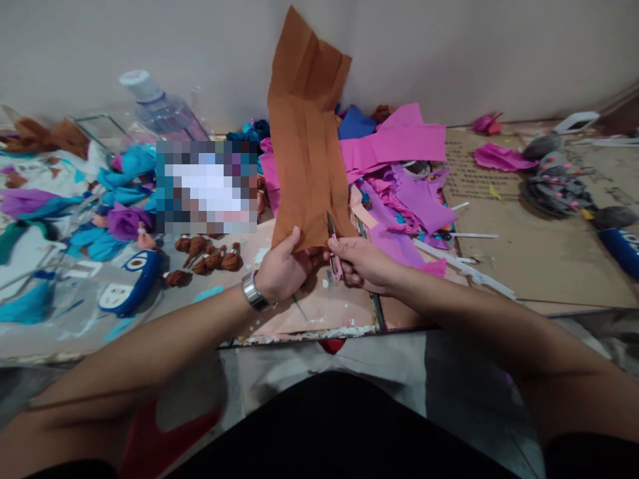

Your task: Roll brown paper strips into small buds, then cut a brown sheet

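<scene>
A long brown crepe paper sheet [312, 153] rises from my hands toward the wall, its far end bent upward. My left hand [287, 269], with a metal watch at the wrist, pinches the sheet's lower edge between thumb and fingers. A small pair of scissors [334, 259] with pink handles is in my right hand [362, 263]. The dark blades point away from me and lie against the lower right part of the sheet. Whether they have cut into the paper I cannot tell.
Pink and purple crepe paper [394, 150] lies behind and right of the sheet. Several brown paper balls [212, 256] and a blue tape dispenser [132, 283] sit left. A plastic bottle [170, 110] stands at the back. Cardboard [499, 233] covers the right side, with grey flowers [554, 183] on it.
</scene>
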`<state>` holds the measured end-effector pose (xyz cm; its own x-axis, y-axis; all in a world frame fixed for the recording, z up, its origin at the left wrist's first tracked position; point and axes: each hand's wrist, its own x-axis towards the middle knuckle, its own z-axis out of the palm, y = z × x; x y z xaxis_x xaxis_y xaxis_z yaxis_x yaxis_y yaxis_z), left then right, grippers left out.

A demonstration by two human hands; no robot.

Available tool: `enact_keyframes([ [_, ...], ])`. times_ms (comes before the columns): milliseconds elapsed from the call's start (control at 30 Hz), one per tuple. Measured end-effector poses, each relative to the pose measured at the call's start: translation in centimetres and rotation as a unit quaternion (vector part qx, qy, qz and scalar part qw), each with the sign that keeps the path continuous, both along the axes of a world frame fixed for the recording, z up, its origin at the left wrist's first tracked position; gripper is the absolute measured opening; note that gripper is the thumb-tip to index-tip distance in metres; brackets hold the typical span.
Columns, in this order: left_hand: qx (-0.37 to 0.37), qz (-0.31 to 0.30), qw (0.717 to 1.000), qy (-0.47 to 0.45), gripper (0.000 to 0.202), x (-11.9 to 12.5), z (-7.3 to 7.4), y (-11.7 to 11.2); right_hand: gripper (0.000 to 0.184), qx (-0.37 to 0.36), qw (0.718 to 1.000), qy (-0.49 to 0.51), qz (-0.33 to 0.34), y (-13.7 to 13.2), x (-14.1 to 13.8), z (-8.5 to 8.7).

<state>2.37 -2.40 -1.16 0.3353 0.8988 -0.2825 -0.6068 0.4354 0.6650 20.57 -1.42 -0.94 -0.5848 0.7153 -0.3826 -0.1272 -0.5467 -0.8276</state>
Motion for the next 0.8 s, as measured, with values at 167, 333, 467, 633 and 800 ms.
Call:
enact_keyframes([
  [167,0.001,0.005,1.000,0.006,0.036,-0.12,-0.30,0.07,0.042,0.000,1.000,-0.002,-0.004,-0.04,-0.07,-0.06],
  [333,0.007,0.012,1.000,0.010,0.036,-0.06,-0.42,0.11,0.044,0.001,1.000,0.009,-0.010,-0.06,-0.16,-0.31],
  [467,0.011,0.020,1.000,0.015,0.037,0.02,-0.34,0.08,0.044,0.009,1.000,0.008,-0.009,-0.03,-0.21,-0.40],
  [633,0.009,0.024,0.999,0.025,0.039,0.02,-0.34,0.06,0.043,0.010,1.000,-0.001,-0.010,-0.06,-0.24,-0.39],
  [800,0.008,0.025,0.999,0.023,0.037,-0.01,-0.42,0.11,0.042,0.012,1.000,-0.005,-0.012,-0.12,-0.24,-0.33],
])
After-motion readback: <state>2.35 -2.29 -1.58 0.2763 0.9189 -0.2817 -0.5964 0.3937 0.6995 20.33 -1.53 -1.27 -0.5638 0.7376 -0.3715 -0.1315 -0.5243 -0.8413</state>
